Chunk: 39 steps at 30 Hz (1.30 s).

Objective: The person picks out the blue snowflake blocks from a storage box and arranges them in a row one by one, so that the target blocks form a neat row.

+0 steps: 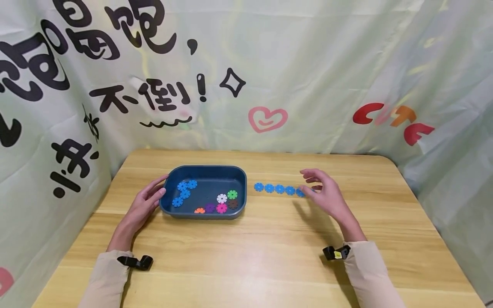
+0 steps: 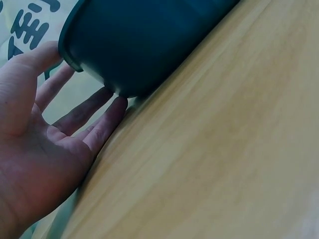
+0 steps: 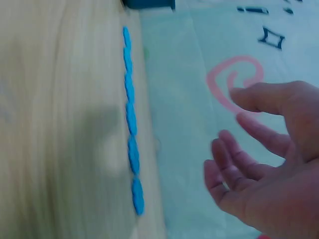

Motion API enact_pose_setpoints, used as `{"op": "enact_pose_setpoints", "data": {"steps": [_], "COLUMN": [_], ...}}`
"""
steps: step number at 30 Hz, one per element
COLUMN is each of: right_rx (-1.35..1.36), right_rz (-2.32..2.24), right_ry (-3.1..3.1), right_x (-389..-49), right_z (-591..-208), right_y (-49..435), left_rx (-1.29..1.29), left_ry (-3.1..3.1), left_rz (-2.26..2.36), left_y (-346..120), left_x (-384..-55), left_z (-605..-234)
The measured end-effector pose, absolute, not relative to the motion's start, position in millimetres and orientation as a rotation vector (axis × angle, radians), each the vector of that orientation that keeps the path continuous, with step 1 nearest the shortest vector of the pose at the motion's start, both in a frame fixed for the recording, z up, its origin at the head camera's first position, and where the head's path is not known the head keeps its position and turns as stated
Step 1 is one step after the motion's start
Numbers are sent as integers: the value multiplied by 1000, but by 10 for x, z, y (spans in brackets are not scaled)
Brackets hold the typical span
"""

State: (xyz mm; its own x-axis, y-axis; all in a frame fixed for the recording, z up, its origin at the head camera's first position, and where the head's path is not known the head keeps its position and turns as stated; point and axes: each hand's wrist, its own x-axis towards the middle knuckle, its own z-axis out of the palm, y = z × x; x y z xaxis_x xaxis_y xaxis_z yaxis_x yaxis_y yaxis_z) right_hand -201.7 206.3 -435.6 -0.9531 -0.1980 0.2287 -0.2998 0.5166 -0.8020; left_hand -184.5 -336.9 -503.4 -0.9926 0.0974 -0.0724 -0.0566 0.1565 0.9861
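Nearest me, on the bare near stretch of the wooden table (image 1: 231, 261), two pale sleeves (image 1: 104, 278) come in, each wrist wearing a small black camera (image 1: 140, 262), presumably strapped there to watch that hand's work.

A little farther in, on the left, the left hand (image 1: 143, 204) is spread wide, its fairly straight fingers and thumb touching the left end of a dark blue tray (image 1: 204, 216). I'd take that as light steadying, since nothing there looks squeezed. On the right, the right hand (image 1: 325, 193) hangs above the row's right end, thumb and fingers well parted and softly bent, holding nothing.

Inside the tray, along its near side toward the right, sit orange, purple, pink, brown, white and green discs (image 1: 221, 198); four blue discs (image 1: 185, 193) gather at the left. Perhaps the colours are kept apart so that blue is easy to pick out.

Just right of the tray, a row of blue notched discs (image 1: 280, 189) runs rightward, six by the right wrist's view, end to end and flat; whether they interlock I can't tell. The straight line looks deliberate.

Beyond the far table edge hangs a pale curtain (image 1: 319, 51) with lettering and a pink heart (image 1: 268, 110).
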Motion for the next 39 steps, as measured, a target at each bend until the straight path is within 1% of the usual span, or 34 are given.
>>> {"op": "enact_pose_setpoints", "data": {"steps": [5,15,23,29,39], "right_rx": [505,651,768,879,951], "right_rz": [1462,1519,1634,1632,1617], "right_ry": [-2547,-2422,-2350,-2396,-2504], "right_x": [-1997,-2016,-2045,-2074,-2137], "right_z": [-4396,-4272,-4263,-4305,-4333], "right_y": [1846,1335,841,494,107], "left_rx": [20,39,55,46,78], "left_ry": [2278,2262,2273,2261,2227], "left_rz": [1964,1995,1986,2005,2041], "left_y": [-3346,-3346,-3359,-3357,-3360], "left_x": [-1824,-1830,-1868,-1865,-1859], "left_z": [-5069,-5014,-5021,-5018,-5029]}}
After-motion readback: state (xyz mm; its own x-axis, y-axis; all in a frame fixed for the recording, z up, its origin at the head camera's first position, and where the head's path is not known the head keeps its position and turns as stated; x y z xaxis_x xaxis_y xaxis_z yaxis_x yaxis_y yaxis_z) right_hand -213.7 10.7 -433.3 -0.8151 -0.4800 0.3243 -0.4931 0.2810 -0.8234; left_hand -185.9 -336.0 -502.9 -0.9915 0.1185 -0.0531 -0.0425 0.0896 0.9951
